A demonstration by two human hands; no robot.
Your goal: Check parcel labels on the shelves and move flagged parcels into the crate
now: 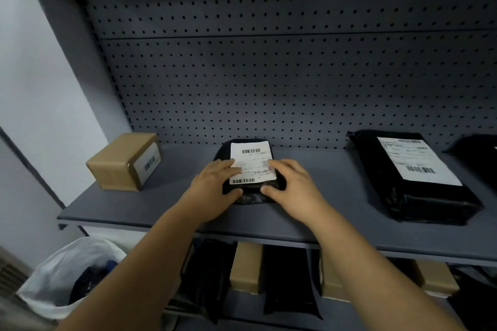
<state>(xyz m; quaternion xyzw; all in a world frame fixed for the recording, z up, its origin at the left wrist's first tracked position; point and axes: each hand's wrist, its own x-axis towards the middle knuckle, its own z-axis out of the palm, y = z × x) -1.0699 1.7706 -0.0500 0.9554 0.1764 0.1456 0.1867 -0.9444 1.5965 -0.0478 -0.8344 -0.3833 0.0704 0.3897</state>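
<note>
Parcel (251, 166) on shelf (338, 196), gripped by left hand (215, 188) and right hand (293, 188).

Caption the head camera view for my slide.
Left hand and right hand hold a small black parcel, label up, on the shelf near a cardboard box.

No words or numbers can be read. The white label (251, 162) on the small black parcel (251, 196), mid-shelf, carries one barcode at its far edge and one at its near edge. The print between them is too blurred to read. The left hand (215, 185) and right hand (293, 185) cover its side edges. The box label (148, 161) on the cardboard box (115, 166), far left, shows a barcode. The large label (416, 160) on the big black parcel (425, 201), right, has two barcodes and illegible print.
</note>
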